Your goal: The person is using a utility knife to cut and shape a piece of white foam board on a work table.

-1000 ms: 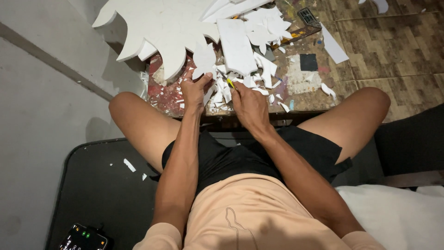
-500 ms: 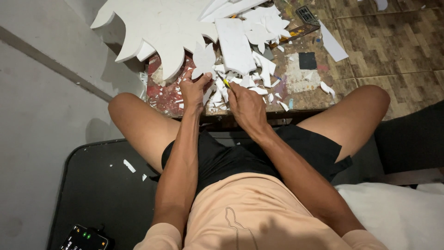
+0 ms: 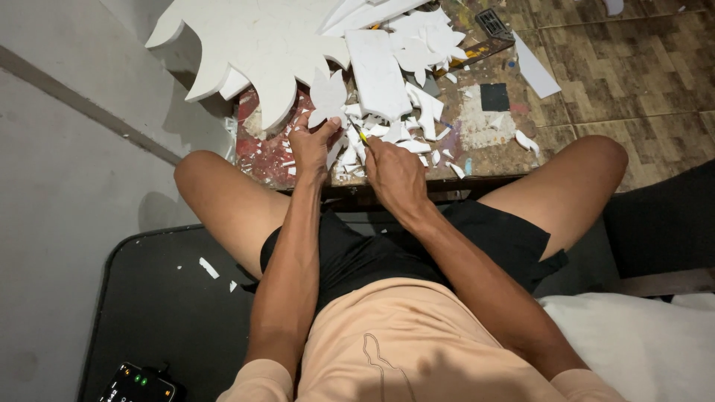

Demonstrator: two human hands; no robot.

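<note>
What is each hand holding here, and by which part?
Left hand grips a small white foam piece by its lower edge; right hand holds a yellow-handled knife by its handle.

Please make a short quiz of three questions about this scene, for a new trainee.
1. True or false: the left hand holds a small white foam piece.
2. Which hand grips the yellow-handled knife? A) left B) right
3. Fill in: the large white cutout has a ____ edge.

Key: 1 true; 2 B, the right hand; 3 jagged.
</note>
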